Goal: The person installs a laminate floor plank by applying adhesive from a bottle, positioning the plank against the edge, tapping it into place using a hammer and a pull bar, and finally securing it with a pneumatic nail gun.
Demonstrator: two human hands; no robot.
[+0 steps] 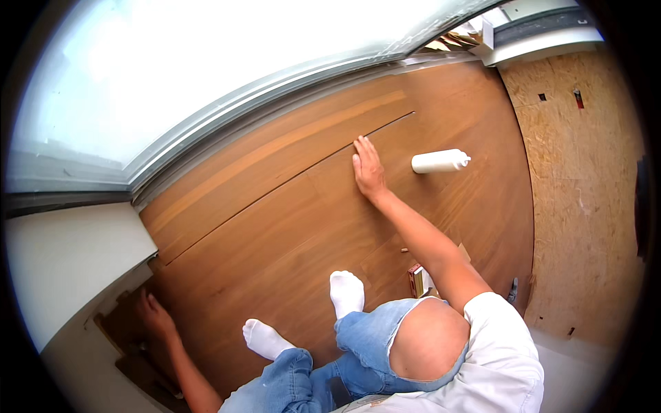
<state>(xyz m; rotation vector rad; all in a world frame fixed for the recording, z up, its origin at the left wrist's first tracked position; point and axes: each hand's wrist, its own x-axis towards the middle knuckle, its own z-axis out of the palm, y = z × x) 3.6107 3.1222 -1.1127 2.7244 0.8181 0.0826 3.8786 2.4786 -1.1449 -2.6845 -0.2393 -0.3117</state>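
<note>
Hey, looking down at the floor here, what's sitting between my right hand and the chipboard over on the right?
In the head view, a white bottle, with bare wooden floor between it and both your right hand and the chipboard.

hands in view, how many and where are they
2: the right hand on the wooden floor, left of the white bottle; the left hand at lower left, near the white ledge. No others show.

Bare wood flooring (275,234) is leaving my right hand (370,168) room to slide left across the centre; a white squeeze bottle (438,162) is blocking its way at upper right. The window frame (268,96) is closing off the upper left, and my socked feet (346,294) are obstructing the lower centre.
</note>
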